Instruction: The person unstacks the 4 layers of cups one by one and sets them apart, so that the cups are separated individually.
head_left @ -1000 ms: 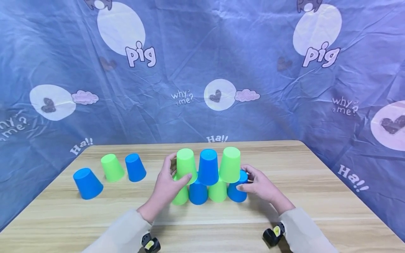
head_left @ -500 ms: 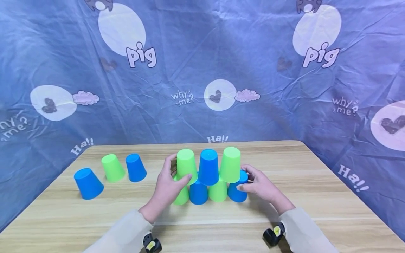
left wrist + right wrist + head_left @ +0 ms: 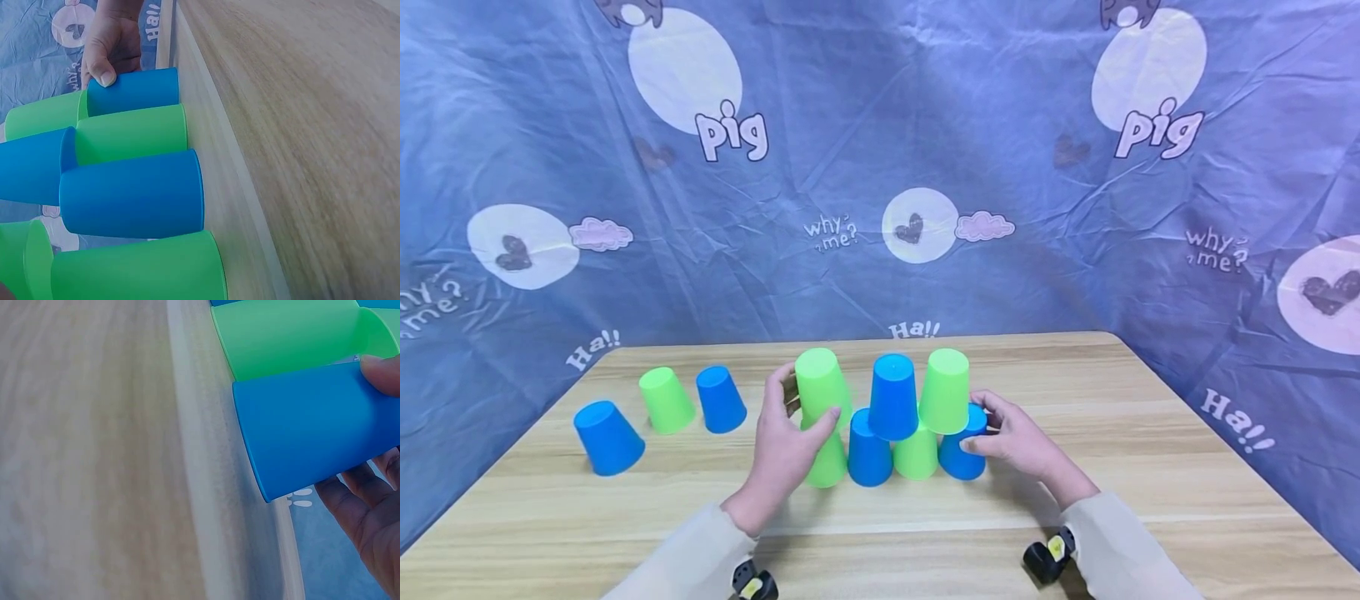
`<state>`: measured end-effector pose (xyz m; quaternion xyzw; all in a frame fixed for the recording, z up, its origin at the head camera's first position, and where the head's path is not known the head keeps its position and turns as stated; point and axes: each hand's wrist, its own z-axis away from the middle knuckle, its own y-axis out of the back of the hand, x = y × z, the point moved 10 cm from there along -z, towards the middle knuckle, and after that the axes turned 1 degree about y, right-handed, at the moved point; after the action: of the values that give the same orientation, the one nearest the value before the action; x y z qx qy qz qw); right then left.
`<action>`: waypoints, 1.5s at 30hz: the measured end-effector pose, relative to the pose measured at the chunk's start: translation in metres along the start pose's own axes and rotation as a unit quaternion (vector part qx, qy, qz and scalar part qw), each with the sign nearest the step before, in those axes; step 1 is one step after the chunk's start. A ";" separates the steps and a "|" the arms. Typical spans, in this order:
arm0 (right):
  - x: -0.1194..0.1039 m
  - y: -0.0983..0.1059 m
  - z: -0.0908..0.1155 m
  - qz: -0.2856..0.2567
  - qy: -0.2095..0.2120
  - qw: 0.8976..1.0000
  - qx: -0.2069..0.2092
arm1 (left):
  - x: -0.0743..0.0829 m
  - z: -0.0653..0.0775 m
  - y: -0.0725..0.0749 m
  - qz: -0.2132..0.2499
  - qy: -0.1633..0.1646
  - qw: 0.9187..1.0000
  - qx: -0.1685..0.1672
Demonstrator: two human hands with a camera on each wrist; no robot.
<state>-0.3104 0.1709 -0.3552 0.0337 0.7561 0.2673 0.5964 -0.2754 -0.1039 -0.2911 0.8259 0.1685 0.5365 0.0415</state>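
Blue cloth behind wooden table

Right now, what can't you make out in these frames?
- Head view: far fingertips of the left hand, behind the upper-left green cup.
- Left wrist view: nearly all of that hand, cut off at the lower-left corner.
- Right wrist view: part of the right hand and the lower-right blue cup, cut by the right edge.
- Head view: inside of the leftmost blue cup, hidden by its walls.
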 end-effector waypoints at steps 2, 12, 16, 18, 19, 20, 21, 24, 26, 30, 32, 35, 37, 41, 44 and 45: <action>-0.001 -0.001 0.000 0.004 0.006 1.000 -0.001 | 0.000 0.001 0.004 -0.003 -0.003 1.000 0.010; -0.001 0.001 0.000 0.006 -0.004 1.000 0.001 | -0.005 -0.001 0.024 0.003 -0.009 0.999 0.038; -0.001 0.002 0.000 0.003 -0.008 1.000 0.001 | -0.011 0.001 0.032 0.003 0.001 0.999 0.047; 0.000 0.002 0.001 0.002 -0.011 1.000 0.001 | -0.015 0.001 0.036 0.002 0.006 0.999 0.053; 0.000 0.002 0.001 0.001 -0.013 1.000 0.002 | -0.017 0.001 0.039 0.000 0.008 0.998 0.056; 0.000 0.002 0.001 0.000 -0.012 1.000 0.002 | -0.019 0.001 0.041 0.000 0.010 0.998 0.060; 0.000 0.002 0.001 0.001 -0.011 1.000 0.003 | -0.020 0.002 0.044 -0.001 0.012 0.998 0.064; 0.000 0.003 0.001 0.002 -0.007 1.000 0.004 | -0.024 0.002 0.051 -0.002 0.017 0.997 0.074; 0.000 0.003 0.001 0.006 -0.003 1.000 0.004 | -0.026 0.003 0.056 -0.003 0.024 0.997 0.079; 0.000 0.003 0.000 0.010 0.000 1.000 0.004 | -0.033 0.006 0.068 -0.007 0.043 0.995 0.087; -0.002 0.002 0.000 0.013 0.003 1.000 0.003 | -0.037 0.008 0.075 -0.011 0.056 0.994 0.094; -0.001 0.002 -0.001 0.012 0.003 1.000 0.000 | -0.044 0.012 0.086 -0.024 0.076 0.991 0.108; 0.000 0.001 -0.001 0.013 0.000 1.000 -0.001 | -0.049 0.013 0.093 -0.032 0.090 0.989 0.115; 0.001 0.001 -0.002 0.012 -0.007 1.000 -0.002 | -0.056 0.015 0.106 -0.047 0.102 0.986 0.125; 0.001 0.002 -0.002 0.010 -0.012 1.000 0.000 | -0.061 0.014 0.115 -0.061 0.112 0.983 0.130; 0.001 0.002 -0.002 0.010 -0.013 1.000 0.000 | -0.063 0.014 0.118 -0.064 0.120 0.982 0.130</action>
<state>-0.3128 0.1724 -0.3545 0.0450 0.7480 0.2728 0.6033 -0.2581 -0.2337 -0.3222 0.7416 0.2928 0.6013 -0.0528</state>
